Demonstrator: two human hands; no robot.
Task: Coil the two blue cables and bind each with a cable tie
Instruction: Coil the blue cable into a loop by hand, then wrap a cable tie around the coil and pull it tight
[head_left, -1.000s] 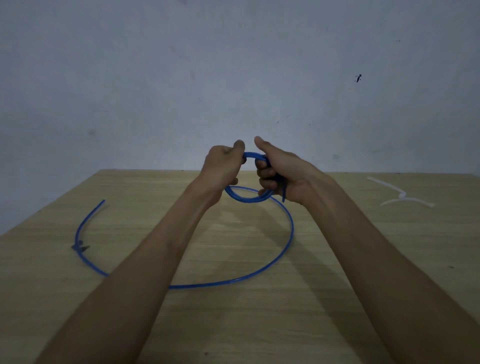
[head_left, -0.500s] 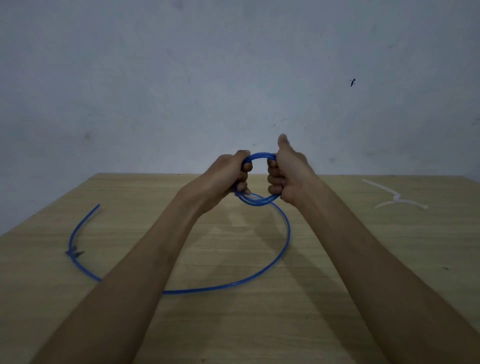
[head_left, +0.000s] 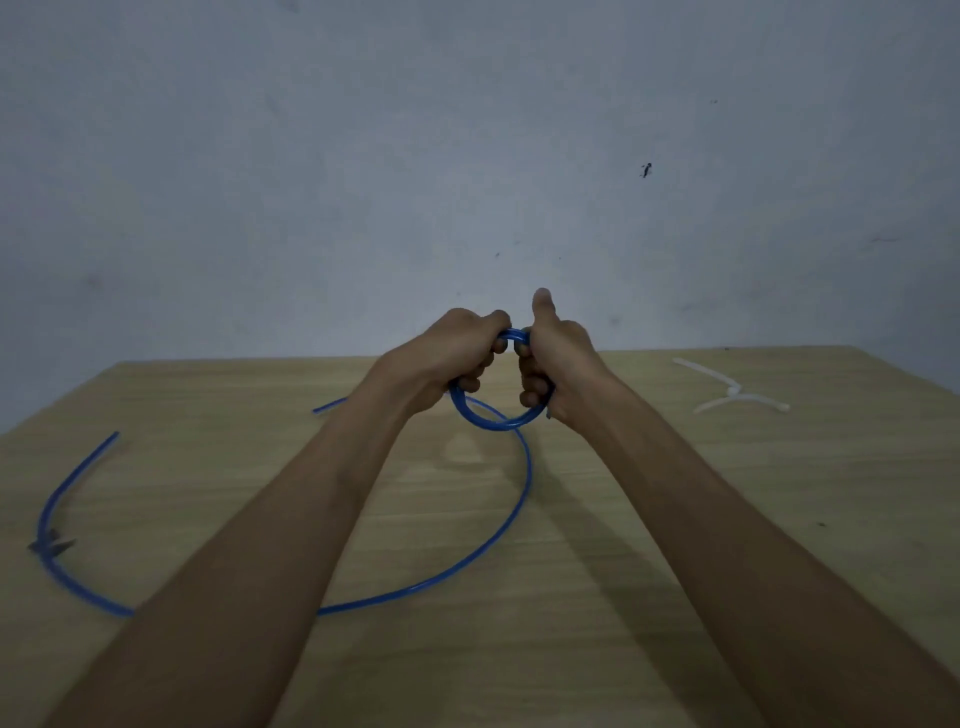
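I hold a small coil of blue cable (head_left: 493, 422) above the middle of the table. My left hand (head_left: 451, 358) grips its left side and my right hand (head_left: 551, 364) grips its right side, thumb pointing up. From the coil a long loose tail of the same cable (head_left: 511, 514) sweeps down across the table, passes under my left forearm and curves up at the far left (head_left: 62, 493). A short blue end (head_left: 328, 406) shows behind my left forearm. Two white cable ties (head_left: 735, 396) lie crossed at the back right.
The wooden table (head_left: 675, 545) ends at a grey wall behind. A small dark piece (head_left: 49, 545) sits on the cable's left bend.
My hands have moved closer together on the coil, and the right thumb now points up. The loose tail has shifted a little, and a short blue end now shows behind my left forearm.
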